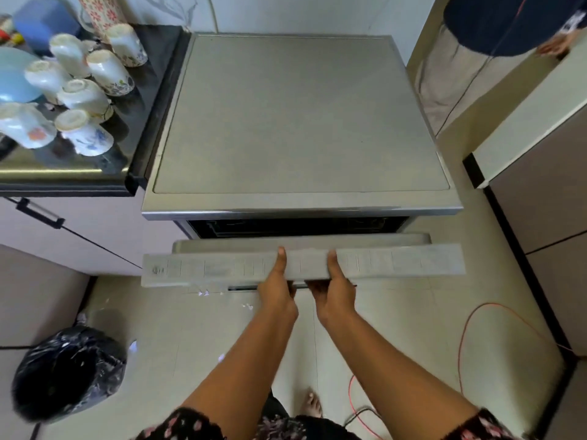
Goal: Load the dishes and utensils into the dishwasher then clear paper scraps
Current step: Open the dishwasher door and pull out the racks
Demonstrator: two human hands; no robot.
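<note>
Door: the dishwasher door is right in front of me, below the machine's flat grey top, and it's cracked open at the top.
Long axis: its upper edge runs straight left to right across my view, wider than the opening behind it.
Facing: the control strip faces up at me, and the top edge leans out towards my body.
Look: pale grey and matte, with faint printed marks and thin dividing lines along the strip and a small round symbol at the left end.
Gap: a dark slot shows between door and top. I can't make out what's inside.
Left hand: my left hand grips the edge just left of centre, thumb on the strip and fingers curled underneath.
Right hand: my right hand grips just beside it in the same way.
Floor: small paper scraps lie on the tiles under the door's left half, with more nearer the black rubbish bag at lower left.
Cable: an orange cable loops over the floor on my right.
Counter: on the dark counter to the left, white patterned cups stand upside down in a cluster beside a pale blue dish.
Far right: another person stands at the top corner.
</note>
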